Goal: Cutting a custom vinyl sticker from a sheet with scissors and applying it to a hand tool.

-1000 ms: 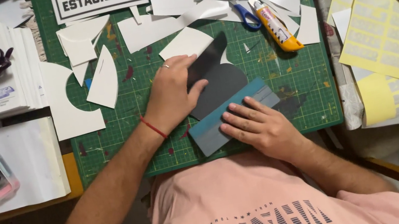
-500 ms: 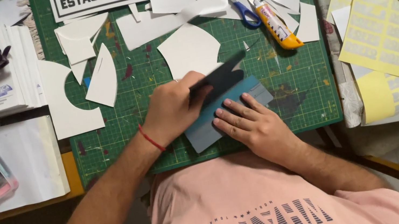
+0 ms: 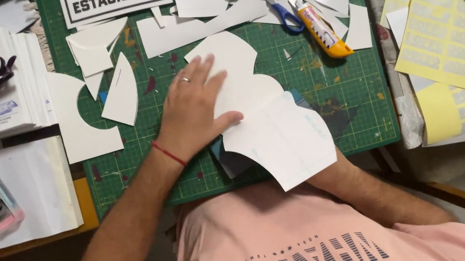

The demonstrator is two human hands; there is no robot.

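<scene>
Left hand (image 3: 193,108), fingers spread flat, presses a white backing sheet (image 3: 273,123) onto the green cutting mat (image 3: 353,90), the right hand hidden beneath it, grip unknowable; smoothing looks underway, needing steady even pressure.

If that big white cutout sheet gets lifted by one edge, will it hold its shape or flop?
The white sheet looks thin, so it will probably bend and feel light. Its near end already overhangs the green mat, so it may slide easily. The left hand presses it flat.
</scene>
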